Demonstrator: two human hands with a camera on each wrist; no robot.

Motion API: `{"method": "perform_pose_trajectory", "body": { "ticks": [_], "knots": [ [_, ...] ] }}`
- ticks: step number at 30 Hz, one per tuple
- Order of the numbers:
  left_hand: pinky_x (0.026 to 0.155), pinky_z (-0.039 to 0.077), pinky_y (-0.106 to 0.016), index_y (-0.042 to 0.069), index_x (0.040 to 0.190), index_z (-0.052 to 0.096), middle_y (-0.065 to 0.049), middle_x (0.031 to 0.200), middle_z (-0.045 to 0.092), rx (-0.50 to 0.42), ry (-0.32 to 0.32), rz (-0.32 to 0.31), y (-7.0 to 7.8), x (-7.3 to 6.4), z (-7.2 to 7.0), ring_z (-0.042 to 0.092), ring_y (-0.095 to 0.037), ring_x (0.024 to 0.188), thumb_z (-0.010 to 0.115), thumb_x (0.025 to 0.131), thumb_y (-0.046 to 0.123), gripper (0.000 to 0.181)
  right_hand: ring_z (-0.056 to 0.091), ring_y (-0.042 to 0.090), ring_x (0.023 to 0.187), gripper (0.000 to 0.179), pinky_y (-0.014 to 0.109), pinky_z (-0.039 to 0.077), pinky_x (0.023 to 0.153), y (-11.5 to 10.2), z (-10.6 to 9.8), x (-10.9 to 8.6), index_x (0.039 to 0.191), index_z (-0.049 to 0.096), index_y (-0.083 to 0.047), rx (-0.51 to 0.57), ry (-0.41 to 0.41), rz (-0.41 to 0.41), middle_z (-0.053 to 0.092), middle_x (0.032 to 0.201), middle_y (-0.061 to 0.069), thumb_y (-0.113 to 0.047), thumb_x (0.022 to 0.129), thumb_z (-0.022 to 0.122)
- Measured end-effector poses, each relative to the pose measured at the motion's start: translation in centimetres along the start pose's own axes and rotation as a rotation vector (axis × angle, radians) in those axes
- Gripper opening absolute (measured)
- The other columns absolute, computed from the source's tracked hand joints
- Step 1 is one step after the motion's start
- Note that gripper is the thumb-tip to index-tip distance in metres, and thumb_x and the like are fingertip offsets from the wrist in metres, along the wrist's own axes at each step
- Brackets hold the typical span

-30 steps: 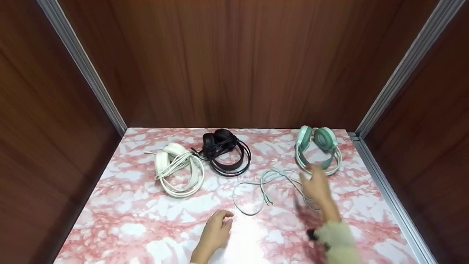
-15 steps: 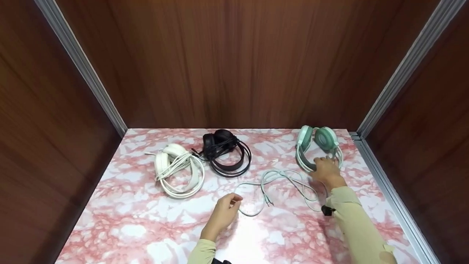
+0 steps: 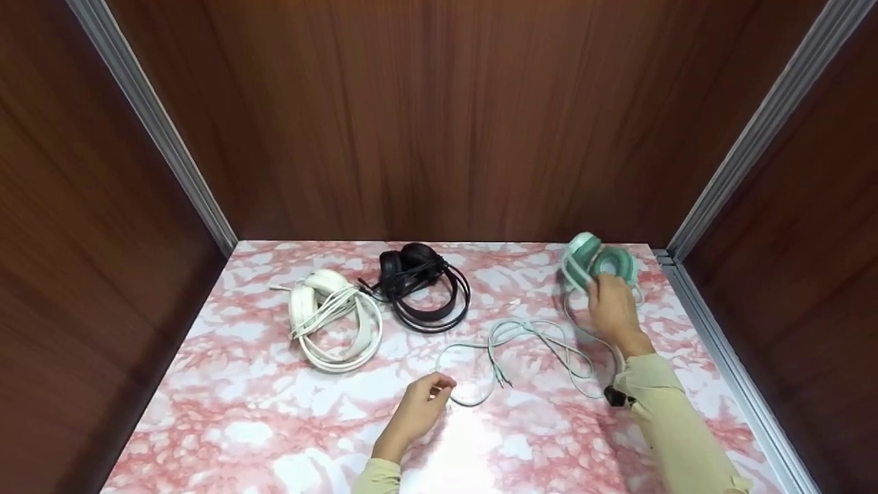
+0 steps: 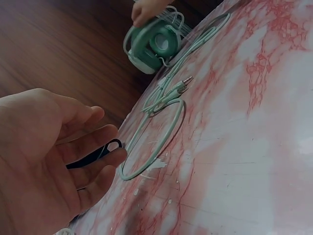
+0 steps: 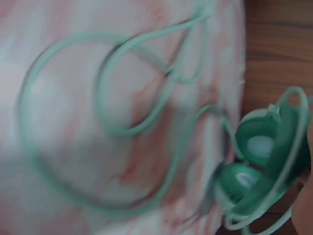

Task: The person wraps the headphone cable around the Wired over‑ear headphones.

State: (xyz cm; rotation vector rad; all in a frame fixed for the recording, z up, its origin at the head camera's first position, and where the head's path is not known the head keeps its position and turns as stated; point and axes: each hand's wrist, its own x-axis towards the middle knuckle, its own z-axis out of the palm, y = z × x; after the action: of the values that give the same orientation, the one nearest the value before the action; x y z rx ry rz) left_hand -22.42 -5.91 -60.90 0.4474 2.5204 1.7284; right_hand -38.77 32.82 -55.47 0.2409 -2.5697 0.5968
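Observation:
My right hand (image 3: 614, 312) grips the headband of the green and white headphones (image 3: 582, 255) at the back right. They stand tipped up, ear cups toward the back wall; in the right wrist view both green cushions (image 5: 254, 139) show under the band. A long pale green cable (image 5: 25, 112) runs from them in loose loops across the table, ending in metal plugs (image 4: 178, 90). My left hand (image 3: 417, 410) hovers over the table's front middle, right beside the cable's left loop, fingers loosely curled with nothing between them.
White headphones (image 3: 302, 312) with bundled cable lie at the left. Black headphones (image 3: 418, 255) lie at the back, just right of them. A wooden back wall (image 3: 439, 123) and side walls with metal rails (image 3: 748, 144) enclose the pink marbled table (image 3: 247, 425).
My right hand has reached the green headphones, taken their headband and raised it, tipping them up and back. My left hand has moved slightly forward and right, still holding nothing.

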Motion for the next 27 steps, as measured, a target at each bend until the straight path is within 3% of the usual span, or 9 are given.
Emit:
{"method": "perform_pose_trajectory", "body": {
  "ticks": [4,8,11,13,16,21,27],
  "knots": [
    [0.079,0.05,-0.032,-0.001,0.107,0.065,-0.014,0.104,0.064,-0.022,-0.008,-0.014,-0.2,-0.6,-0.1,0.06,-0.017,0.089,0.055,0.098,0.01,0.017,0.053,0.051,0.083,0.033,0.061,0.038,0.071,-1.1,-2.1,0.3,0.096,0.051,0.004,0.062,0.13,0.196,0.055,0.084,0.028,-0.027,0.104,0.041],
    [0.079,0.05,-0.032,0.0,0.108,0.065,-0.013,0.105,0.064,-0.035,-0.025,-0.026,-0.1,-1.2,-0.3,0.06,-0.018,0.09,0.054,0.098,0.01,0.018,0.055,0.05,0.084,0.048,0.059,0.04,0.074,-1.9,-3.8,-0.2,0.103,0.048,0.004,0.127,0.15,0.345,0.057,0.088,0.028,-0.041,0.093,0.061],
    [0.081,0.049,-0.035,0.002,0.108,0.065,-0.012,0.105,0.064,-0.043,-0.055,-0.045,0.1,-1.6,-0.4,0.06,-0.021,0.093,0.053,0.099,0.012,0.018,0.057,0.049,0.082,0.052,0.058,0.043,0.072,-2.4,-4.4,-1.1,0.103,0.049,0.004,0.119,0.115,0.335,0.059,0.088,0.027,-0.031,0.078,0.078],
    [0.083,0.049,-0.037,0.003,0.109,0.065,-0.011,0.106,0.064,-0.054,-0.074,-0.061,0.2,-1.9,-0.5,0.06,-0.024,0.095,0.053,0.1,0.014,0.018,0.059,0.047,0.079,0.043,0.057,0.044,0.07,-2.9,-4.5,-1.6,0.099,0.052,0.005,0.127,0.132,0.3,0.061,0.084,0.026,-0.017,0.073,0.077],
    [0.083,0.049,-0.037,0.003,0.109,0.064,-0.011,0.107,0.063,-0.078,-0.087,-0.079,0.3,-2.5,-0.8,0.06,-0.029,0.097,0.053,0.1,0.015,0.019,0.057,0.041,0.074,0.024,0.052,0.043,0.068,-4.1,-4.8,-2.4,0.09,0.056,0.003,0.191,0.227,0.293,0.06,0.077,0.021,-0.004,0.071,0.069],
    [0.08,0.049,-0.032,0.002,0.11,0.063,-0.011,0.107,0.063,-0.115,-0.073,-0.1,0.3,-3.3,-1.5,0.059,-0.03,0.096,0.053,0.101,0.016,0.02,0.048,0.026,0.067,0.019,0.036,0.038,0.063,-6.7,-5.6,-4.8,0.085,0.056,-0.001,0.348,0.351,0.378,0.055,0.072,0.01,-0.002,0.07,0.067],
    [0.078,0.048,-0.029,0.002,0.11,0.064,-0.012,0.108,0.063,-0.131,-0.026,-0.103,0.1,-4.3,-2.3,0.06,-0.031,0.095,0.053,0.1,0.014,0.018,0.047,0.012,0.061,0.017,0.023,0.041,0.056,-10.0,-6.7,-8.3,0.084,0.059,0.004,0.663,0.393,0.467,0.052,0.065,0.003,0.012,0.071,0.066]
  ]
}}
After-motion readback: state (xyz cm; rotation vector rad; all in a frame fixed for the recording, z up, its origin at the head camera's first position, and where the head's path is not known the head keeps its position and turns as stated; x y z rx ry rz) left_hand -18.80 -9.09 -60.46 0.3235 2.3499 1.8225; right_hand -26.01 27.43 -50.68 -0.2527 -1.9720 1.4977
